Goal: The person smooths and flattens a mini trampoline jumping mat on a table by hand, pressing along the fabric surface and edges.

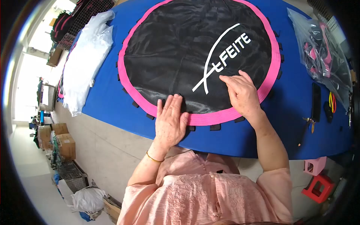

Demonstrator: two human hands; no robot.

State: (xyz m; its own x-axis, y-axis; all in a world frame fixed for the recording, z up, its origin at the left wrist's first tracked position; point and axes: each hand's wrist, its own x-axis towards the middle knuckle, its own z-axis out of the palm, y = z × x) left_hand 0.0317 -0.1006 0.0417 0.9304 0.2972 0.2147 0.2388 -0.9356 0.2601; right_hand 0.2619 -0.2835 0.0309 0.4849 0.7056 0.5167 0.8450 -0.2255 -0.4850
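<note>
A round black mat [168, 56] with a pink border and white "FEITE" lettering lies flat on a blue-covered table [101, 101]. Small black tabs stick out around its rim. My left hand [170, 122] rests flat on the mat's near edge, left of centre, with its fingers stretched out and nothing held. Further right, my right hand [242, 92] is over the near right part of the mat, just below the lettering. Its fingers are loosely bent and apart, and nothing shows in them.
Clear plastic bags [88, 60] lie at the table's left. At the right are a bag with pink and black items [318, 52], a black case [316, 103], keys [310, 123] and tools [330, 108]. Stools [318, 187] and cardboard boxes [66, 146] stand on the floor.
</note>
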